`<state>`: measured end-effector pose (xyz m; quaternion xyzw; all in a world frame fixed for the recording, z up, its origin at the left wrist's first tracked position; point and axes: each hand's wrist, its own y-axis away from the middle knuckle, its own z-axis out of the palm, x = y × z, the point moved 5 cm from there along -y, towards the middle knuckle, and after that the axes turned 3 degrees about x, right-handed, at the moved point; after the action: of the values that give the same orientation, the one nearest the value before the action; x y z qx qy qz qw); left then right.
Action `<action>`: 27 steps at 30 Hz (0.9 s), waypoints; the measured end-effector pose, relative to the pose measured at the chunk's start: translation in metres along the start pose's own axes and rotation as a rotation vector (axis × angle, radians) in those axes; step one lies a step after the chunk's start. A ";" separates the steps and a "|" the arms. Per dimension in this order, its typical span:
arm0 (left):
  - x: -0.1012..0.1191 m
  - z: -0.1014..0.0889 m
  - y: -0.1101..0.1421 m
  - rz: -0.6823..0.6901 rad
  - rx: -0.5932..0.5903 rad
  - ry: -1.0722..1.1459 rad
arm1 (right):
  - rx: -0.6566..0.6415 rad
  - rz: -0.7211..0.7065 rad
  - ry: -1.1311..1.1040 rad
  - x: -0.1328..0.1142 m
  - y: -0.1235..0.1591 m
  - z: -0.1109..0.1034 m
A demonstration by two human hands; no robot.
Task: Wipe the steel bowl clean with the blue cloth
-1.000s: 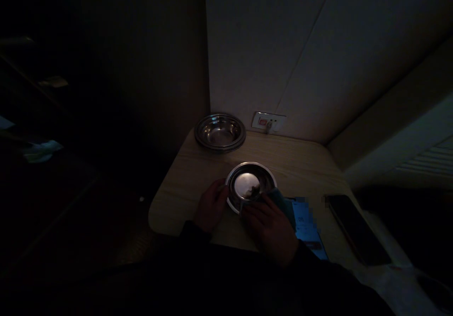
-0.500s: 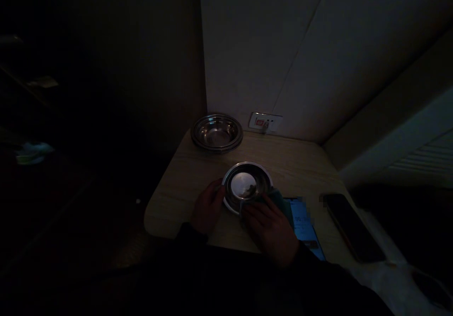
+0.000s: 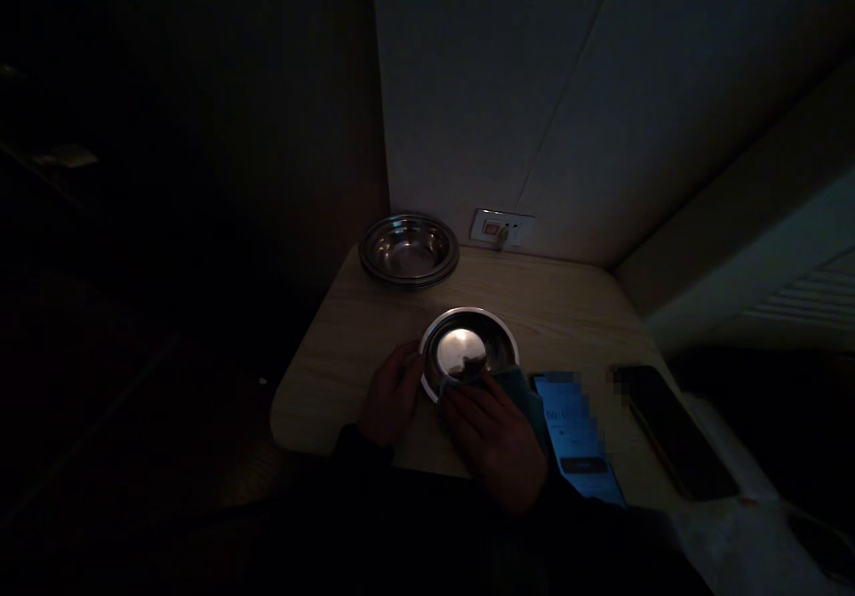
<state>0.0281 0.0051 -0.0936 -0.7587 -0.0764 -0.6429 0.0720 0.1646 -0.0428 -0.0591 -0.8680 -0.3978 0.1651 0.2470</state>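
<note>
A shiny round metal bowl (image 3: 462,349) rests on the light wooden table (image 3: 347,338) in front of me. My left hand (image 3: 391,391) grips its left rim, the thumb and fingers at the edge. My right hand (image 3: 498,440) presses a dark green cloth (image 3: 522,393) against the near right part of the rim. Some of the cloth is hidden under the fingers. The light is dim, so the fingertips of both hands are hard to make out.
Behind the bowl, at the back left of the table, stands a stack of similar metal bowls (image 3: 409,253). A lit phone (image 3: 578,444) lies right of my right hand, with a dark phone (image 3: 678,436) beyond it. A socket (image 3: 502,228) is on the wall.
My right hand has slid slightly left along the near rim with the cloth, uncovering more of the lit phone. My left hand stays at the left rim.
</note>
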 end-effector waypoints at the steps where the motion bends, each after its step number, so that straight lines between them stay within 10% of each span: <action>1: -0.002 0.001 0.000 -0.004 -0.020 0.008 | 0.006 -0.001 -0.010 -0.002 -0.005 0.002; 27: -0.002 0.003 0.000 0.023 -0.084 -0.017 | -0.030 -0.007 0.022 -0.006 -0.023 0.000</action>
<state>0.0305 0.0055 -0.0956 -0.7672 -0.0414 -0.6384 0.0468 0.1465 -0.0348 -0.0455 -0.8720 -0.4006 0.1485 0.2390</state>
